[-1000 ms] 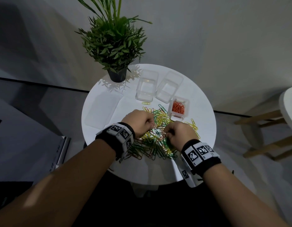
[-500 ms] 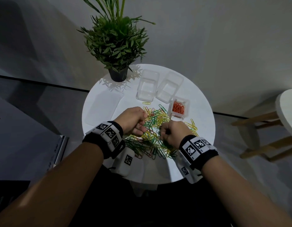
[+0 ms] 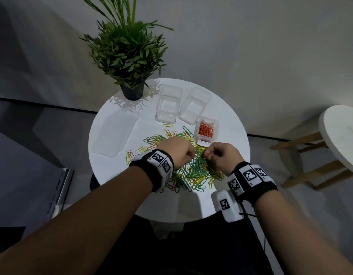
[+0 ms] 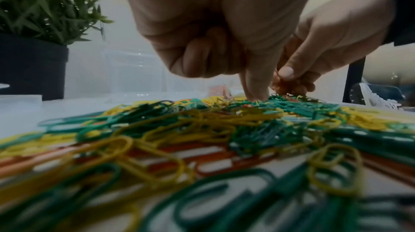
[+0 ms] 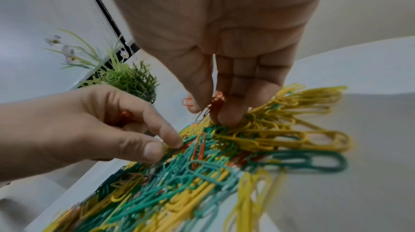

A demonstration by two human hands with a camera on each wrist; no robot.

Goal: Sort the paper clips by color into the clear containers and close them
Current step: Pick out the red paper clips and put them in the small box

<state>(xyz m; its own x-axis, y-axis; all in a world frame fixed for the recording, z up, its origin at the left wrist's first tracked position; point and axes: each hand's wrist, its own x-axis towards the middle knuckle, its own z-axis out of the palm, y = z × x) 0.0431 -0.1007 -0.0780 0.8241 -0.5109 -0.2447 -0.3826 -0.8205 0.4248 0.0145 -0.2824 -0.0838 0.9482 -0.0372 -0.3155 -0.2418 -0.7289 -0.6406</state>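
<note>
Sorting in progress: orange only.
Right hand (image 5: 215,83) and left hand (image 5: 94,125) each pinch orange clips (image 5: 216,102); one container (image 3: 205,130) part-filled, two containers (image 3: 167,105) empty, mixed pile (image 3: 193,171) remains, none closed.

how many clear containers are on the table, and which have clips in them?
3. Two empty ones stand side by side at the far edge: left container, middle container. The third container, nearest the right hand, holds orange clips.

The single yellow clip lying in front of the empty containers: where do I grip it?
Pinch the yellow clip across its two long sides, coming straight down from above. It lies flat on the table, apart from the pile, lengthwise left to right, so both sides look free.
</note>
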